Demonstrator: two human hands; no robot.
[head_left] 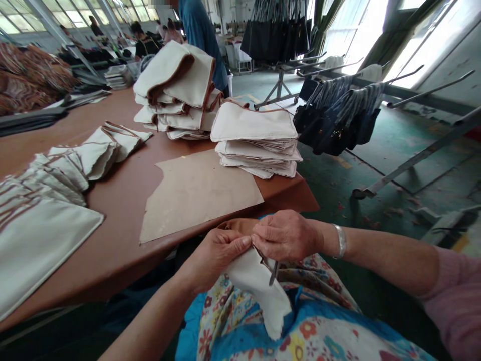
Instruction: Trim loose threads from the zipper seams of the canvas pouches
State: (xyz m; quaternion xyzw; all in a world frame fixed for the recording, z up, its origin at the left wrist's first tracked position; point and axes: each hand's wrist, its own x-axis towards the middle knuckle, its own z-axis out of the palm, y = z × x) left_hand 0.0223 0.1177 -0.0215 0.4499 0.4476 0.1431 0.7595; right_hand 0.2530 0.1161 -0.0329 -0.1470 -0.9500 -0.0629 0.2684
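Observation:
Over my lap, my left hand (218, 253) pinches a white leather-like bag piece (259, 291) with brown edging, thumb on top. Close against it, my right hand (287, 234) is closed with its fingertips at the same edge. From under the right hand sticks the tip of a slim metal tool (274, 274), pointing down; its kind is hidden by the fingers. A brown part (240, 224) shows behind both hands at the table edge. The white piece hangs down onto a flowered apron (308, 331).
On the brown table (116, 200) lie a beige sheet (203, 188), a stack of white pieces (255, 125), a taller folded pile (176, 95) and a fanned row (56, 175). Dark bags (334, 120) hang from a metal rack (409, 160) at right. A person in blue (203, 40) stands behind.

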